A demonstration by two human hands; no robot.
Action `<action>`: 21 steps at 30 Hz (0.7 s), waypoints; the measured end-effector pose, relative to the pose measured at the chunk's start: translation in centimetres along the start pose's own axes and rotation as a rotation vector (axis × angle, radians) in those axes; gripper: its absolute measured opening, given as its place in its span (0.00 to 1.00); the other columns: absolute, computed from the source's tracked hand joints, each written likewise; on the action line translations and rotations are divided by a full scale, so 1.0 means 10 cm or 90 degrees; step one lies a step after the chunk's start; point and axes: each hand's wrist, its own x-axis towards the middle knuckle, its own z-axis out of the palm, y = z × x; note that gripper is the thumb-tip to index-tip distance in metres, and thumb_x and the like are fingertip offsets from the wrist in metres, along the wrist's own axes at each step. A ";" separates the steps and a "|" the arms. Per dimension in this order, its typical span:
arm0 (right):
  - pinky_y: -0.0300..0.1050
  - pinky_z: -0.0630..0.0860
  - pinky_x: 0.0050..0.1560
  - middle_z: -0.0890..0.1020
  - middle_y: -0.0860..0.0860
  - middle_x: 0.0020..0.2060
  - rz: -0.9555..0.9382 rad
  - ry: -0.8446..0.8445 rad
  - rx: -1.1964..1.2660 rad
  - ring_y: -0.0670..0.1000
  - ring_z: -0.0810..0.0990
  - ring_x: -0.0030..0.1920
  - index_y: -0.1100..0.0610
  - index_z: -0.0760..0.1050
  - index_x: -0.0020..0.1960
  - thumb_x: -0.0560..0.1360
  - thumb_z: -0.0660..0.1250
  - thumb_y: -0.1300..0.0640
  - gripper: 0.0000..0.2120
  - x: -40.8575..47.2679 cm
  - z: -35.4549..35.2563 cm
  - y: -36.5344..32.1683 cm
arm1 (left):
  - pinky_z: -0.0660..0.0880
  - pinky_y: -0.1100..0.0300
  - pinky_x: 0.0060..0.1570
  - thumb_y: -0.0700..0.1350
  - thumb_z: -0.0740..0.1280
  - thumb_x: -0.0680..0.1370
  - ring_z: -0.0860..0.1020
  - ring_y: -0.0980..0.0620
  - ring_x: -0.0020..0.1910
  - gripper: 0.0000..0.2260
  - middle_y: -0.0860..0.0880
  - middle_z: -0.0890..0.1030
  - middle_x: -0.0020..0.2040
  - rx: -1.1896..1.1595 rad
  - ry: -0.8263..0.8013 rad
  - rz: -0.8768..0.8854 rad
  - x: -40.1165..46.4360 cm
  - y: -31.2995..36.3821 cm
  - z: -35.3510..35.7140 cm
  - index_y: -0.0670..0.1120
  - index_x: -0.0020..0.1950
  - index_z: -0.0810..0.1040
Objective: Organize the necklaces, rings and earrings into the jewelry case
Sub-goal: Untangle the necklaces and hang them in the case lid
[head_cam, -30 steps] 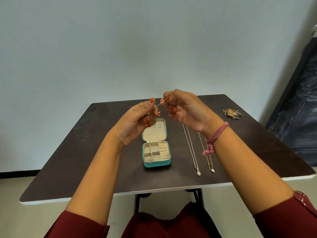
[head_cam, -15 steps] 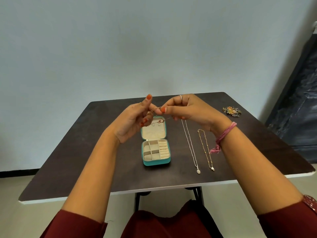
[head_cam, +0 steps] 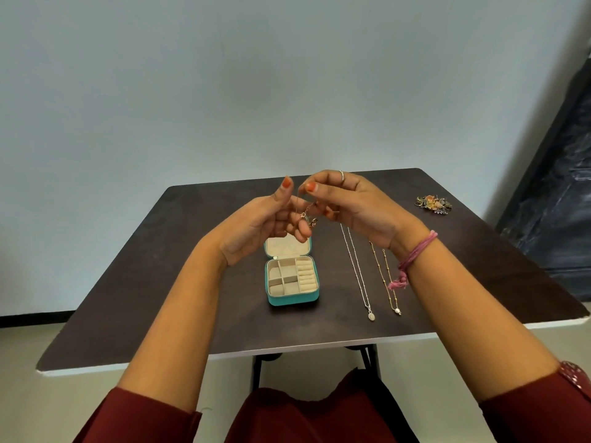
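Observation:
A small teal jewelry case (head_cam: 292, 298) lies open on the dark table (head_cam: 160, 298), its cream compartments bare. Above its lid, my left hand (head_cam: 265, 225) and my right hand (head_cam: 348, 206) are raised together and both pinch a thin rose-gold necklace (head_cam: 307, 215), whose chain and pendant dangle between the fingers. A silver necklace (head_cam: 359, 276) and a gold beaded necklace (head_cam: 385, 279) lie stretched out on the table to the right of the case. My right wrist covers the top of the gold one.
A heap of colourful rings and earrings (head_cam: 433, 204) sits near the table's far right corner. A dark cabinet (head_cam: 556, 187) stands at the right. The table's white front edge (head_cam: 287, 351) is close to my lap.
Both hands have dropped slightly and opened out. The rose-gold necklace, held taut between the fingertips before, now hangs loose with its pendant over the case lid.

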 end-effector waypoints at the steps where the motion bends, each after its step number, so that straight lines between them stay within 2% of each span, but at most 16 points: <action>1: 0.38 0.74 0.47 0.83 0.42 0.41 0.001 0.008 0.013 0.41 0.78 0.38 0.50 0.80 0.46 0.73 0.67 0.54 0.04 0.00 0.00 0.01 | 0.76 0.63 0.47 0.75 0.60 0.65 0.79 0.52 0.41 0.34 0.48 0.82 0.40 0.002 -0.005 0.001 0.00 0.00 0.00 0.48 0.52 0.81; 3: 0.41 0.75 0.49 0.83 0.43 0.43 -0.004 0.021 0.026 0.41 0.75 0.34 0.51 0.80 0.46 0.72 0.68 0.54 0.04 0.00 0.01 0.03 | 0.76 0.63 0.45 0.76 0.61 0.63 0.78 0.53 0.38 0.34 0.48 0.82 0.38 -0.014 -0.016 0.004 0.01 0.00 0.01 0.49 0.50 0.82; 6: 0.33 0.70 0.38 0.84 0.43 0.41 0.005 0.029 0.044 0.39 0.77 0.32 0.54 0.78 0.48 0.77 0.64 0.59 0.04 -0.02 0.02 0.05 | 0.76 0.64 0.41 0.76 0.63 0.62 0.75 0.56 0.32 0.31 0.49 0.81 0.36 -0.077 -0.027 0.015 0.02 -0.01 0.02 0.52 0.46 0.84; 9: 0.32 0.72 0.34 0.84 0.45 0.41 0.014 0.025 0.080 0.40 0.75 0.30 0.55 0.79 0.50 0.78 0.62 0.59 0.06 -0.05 0.02 0.08 | 0.74 0.63 0.44 0.75 0.64 0.62 0.73 0.58 0.30 0.32 0.50 0.81 0.36 -0.129 -0.044 0.032 0.02 -0.05 0.01 0.51 0.49 0.85; 14: 0.33 0.70 0.37 0.82 0.47 0.34 0.008 0.012 0.079 0.43 0.74 0.35 0.55 0.80 0.53 0.73 0.64 0.51 0.13 -0.08 0.01 0.11 | 0.76 0.64 0.41 0.73 0.67 0.61 0.77 0.56 0.31 0.35 0.48 0.82 0.36 -0.261 -0.065 0.061 0.01 -0.13 -0.03 0.49 0.56 0.83; 17: 0.36 0.72 0.42 0.83 0.49 0.36 0.018 0.006 0.068 0.45 0.75 0.39 0.53 0.81 0.49 0.71 0.66 0.51 0.11 -0.09 0.01 0.13 | 0.78 0.62 0.43 0.74 0.68 0.59 0.81 0.54 0.35 0.38 0.46 0.83 0.39 -0.292 -0.077 0.064 0.00 -0.14 -0.06 0.49 0.58 0.82; 21: 0.37 0.73 0.45 0.81 0.46 0.39 0.017 -0.012 0.057 0.47 0.74 0.42 0.50 0.82 0.48 0.70 0.69 0.52 0.08 -0.10 0.04 0.15 | 0.78 0.56 0.48 0.75 0.68 0.57 0.82 0.52 0.38 0.40 0.45 0.83 0.42 -0.287 -0.099 0.062 0.01 -0.13 -0.06 0.51 0.61 0.80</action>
